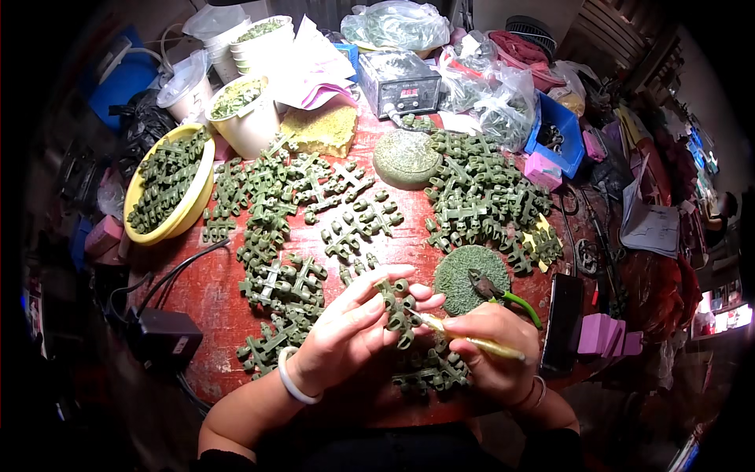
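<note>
Green studded piece (399, 309) rests in the left hand (340, 346), above the near edge of the surface (197, 291); the right hand (503, 379) grips a yellow-handled pointed tool (503, 351), its tip at the piece. A loose hold could let that tip skid, marring it or jabbing the left hand. Near the far edge, the control box's (401, 80) markings are too small to read.

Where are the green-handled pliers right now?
Head view, right of centre: the pliers lie partly on the round green pad, just beyond the right hand.
</note>
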Available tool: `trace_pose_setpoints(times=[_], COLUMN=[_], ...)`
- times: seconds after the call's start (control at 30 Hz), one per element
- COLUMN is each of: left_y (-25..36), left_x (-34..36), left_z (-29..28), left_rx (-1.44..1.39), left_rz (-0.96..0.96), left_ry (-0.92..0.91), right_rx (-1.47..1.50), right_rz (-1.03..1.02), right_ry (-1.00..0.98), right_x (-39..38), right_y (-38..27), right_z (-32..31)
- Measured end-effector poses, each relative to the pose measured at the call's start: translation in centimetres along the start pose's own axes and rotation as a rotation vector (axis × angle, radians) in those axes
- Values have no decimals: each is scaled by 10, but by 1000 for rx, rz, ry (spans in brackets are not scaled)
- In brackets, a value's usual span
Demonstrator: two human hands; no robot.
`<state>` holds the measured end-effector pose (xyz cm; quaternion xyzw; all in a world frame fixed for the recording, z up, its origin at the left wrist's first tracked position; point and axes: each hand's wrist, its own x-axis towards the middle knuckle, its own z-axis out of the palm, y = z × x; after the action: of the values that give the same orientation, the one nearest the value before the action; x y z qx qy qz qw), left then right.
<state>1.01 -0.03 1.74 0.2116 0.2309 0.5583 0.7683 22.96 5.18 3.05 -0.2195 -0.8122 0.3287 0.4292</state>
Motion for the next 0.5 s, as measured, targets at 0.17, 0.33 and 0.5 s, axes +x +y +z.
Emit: trace_pose_setpoints(times=[0.17, 0.33, 0.5], left_y=[0, 0, 1], left_x=[-1, 1, 1], left_z=[2, 0, -1], left_rx=[-7, -28, -43], left_rz=[28, 66, 93], left_ry=[-2, 9, 31], right_rx=[-10, -134, -103], right_rz=[46, -172, -166], right_ry=[76, -34, -38], right_x=[-1, -5, -4], right_y=[-2, 1, -5], right_z=[-3, 3, 4])
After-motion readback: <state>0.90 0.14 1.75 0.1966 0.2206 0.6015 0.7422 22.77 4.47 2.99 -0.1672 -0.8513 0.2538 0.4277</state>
